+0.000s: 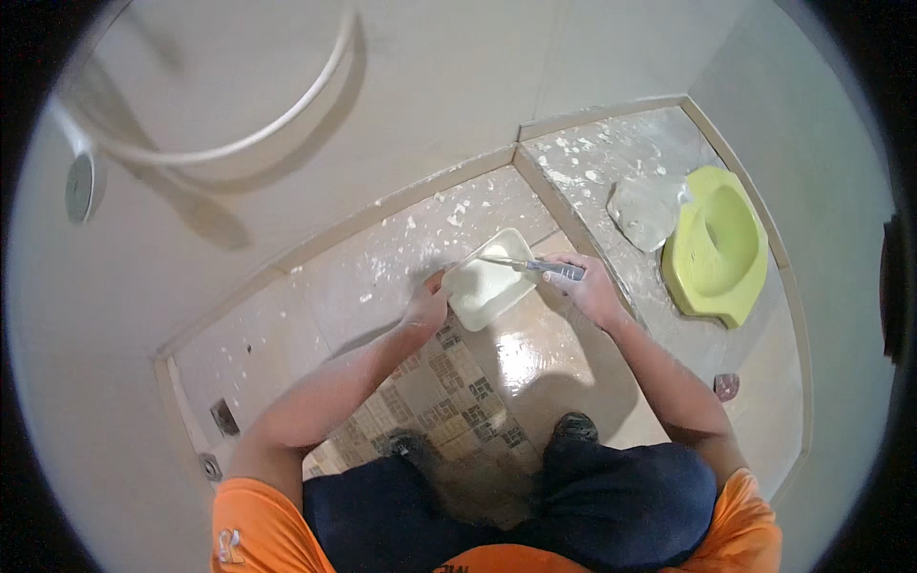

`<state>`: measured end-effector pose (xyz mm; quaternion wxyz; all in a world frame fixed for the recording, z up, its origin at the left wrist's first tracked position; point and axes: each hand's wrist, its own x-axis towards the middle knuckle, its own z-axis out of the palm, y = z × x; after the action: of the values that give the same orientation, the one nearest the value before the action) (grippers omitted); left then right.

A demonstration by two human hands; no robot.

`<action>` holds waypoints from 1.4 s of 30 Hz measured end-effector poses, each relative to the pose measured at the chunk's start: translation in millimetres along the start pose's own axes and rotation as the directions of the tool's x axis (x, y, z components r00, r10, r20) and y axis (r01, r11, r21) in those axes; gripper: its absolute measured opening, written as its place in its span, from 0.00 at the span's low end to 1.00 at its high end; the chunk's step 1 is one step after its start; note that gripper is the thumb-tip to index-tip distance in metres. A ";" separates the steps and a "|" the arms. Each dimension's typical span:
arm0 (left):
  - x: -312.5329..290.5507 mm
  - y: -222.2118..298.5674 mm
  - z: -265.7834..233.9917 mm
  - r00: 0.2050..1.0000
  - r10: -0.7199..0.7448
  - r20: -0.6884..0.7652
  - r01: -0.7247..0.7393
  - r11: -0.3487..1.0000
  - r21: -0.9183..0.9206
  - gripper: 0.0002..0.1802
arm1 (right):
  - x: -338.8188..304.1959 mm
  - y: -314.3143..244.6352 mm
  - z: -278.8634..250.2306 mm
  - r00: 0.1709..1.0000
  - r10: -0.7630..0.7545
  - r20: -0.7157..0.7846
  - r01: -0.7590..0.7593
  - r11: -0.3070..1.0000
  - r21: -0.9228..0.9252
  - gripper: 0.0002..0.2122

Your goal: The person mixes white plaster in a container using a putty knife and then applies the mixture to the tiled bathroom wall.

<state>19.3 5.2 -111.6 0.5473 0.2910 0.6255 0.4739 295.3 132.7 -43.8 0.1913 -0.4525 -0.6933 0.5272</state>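
Note:
Below me, over the floor, my left hand (429,302) grips the left side of a shallow white tray (473,322). Smooth white paste (484,280) coats the tray's inside. My right hand (589,289) is closed around the grey handle of a putty knife (564,270). Its thin blade points left and reaches over the tray's far right rim into the paste. The fingers of my left hand are partly hidden behind the tray.
A low ledge (564,205) divides the splattered floor. Beyond it, at right, lie a crumpled plastic bag (645,212) and a yellow-green hollowed plastic piece (735,229). A shower head (81,186) with a white hose (239,145) hangs at upper left. Mosaic tiles (435,387) lie near my shoes.

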 end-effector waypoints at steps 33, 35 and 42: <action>-317.3 665.6 154.8 0.989 -0.129 0.075 0.140 0.628 -0.766 0.32 | -268.2 -666.6 -321.5 0.969 -0.101 -0.226 0.058 0.980 -0.188 0.15; -332.9 714.9 143.9 0.997 -0.054 0.063 0.083 0.648 -0.757 0.31 | -275.0 -704.4 -334.1 0.976 -0.039 -0.214 0.043 0.999 0.012 0.14; -394.7 813.6 98.3 0.967 0.136 -0.215 -0.250 0.661 -0.708 0.29 | -272.3 -811.1 -334.9 0.997 0.006 -0.082 0.019 0.955 0.297 0.15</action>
<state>79.2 -5.8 796.0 0.5178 0.0790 0.3878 0.7584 339.4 65.6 871.5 0.2875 -0.4375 -0.5991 0.6058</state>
